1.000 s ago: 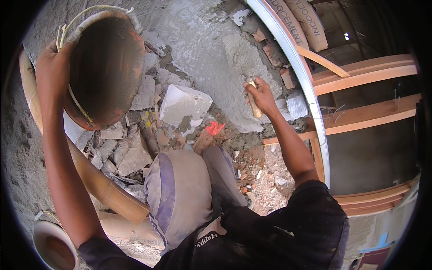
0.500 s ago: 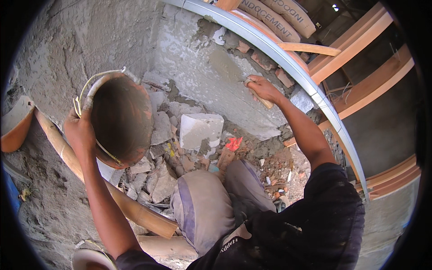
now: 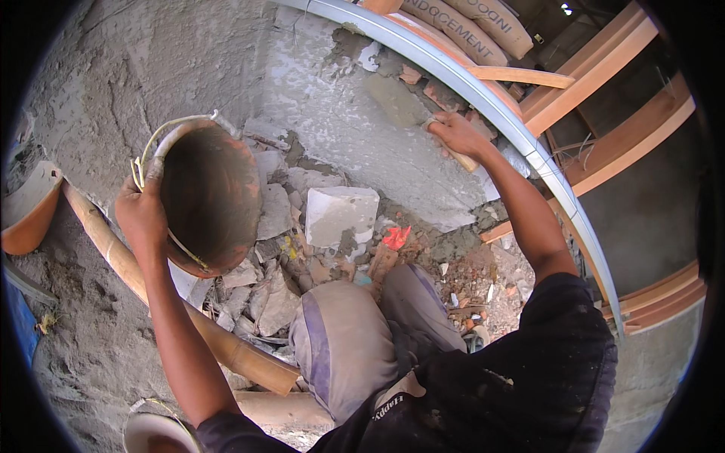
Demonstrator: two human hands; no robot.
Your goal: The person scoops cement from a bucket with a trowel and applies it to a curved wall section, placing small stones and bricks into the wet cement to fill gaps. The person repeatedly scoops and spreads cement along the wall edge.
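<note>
My left hand [image 3: 141,214] grips the rim of a round orange pan [image 3: 208,195] smeared dark with mortar, held up at the left over the rubble. My right hand [image 3: 455,134] is closed on the wooden handle of a trowel [image 3: 400,102], whose blade lies flat against a grey plastered wall [image 3: 332,98] with a patch of wet mortar on it. A curved metal strip [image 3: 529,151] runs along the wall's right edge just behind that hand.
Broken bricks and a pale concrete block [image 3: 340,215] lie piled at the wall's foot, by my bent knee [image 3: 340,347]. A bamboo pole [image 3: 151,294] slants across the left. An orange tub [image 3: 26,215] sits far left. Wooden beams [image 3: 619,83] and cement sacks [image 3: 468,30] lie upper right.
The pan in my left hand has come down and toward the middle. My right hand has moved the trowel up along the wall toward the metal strip.
</note>
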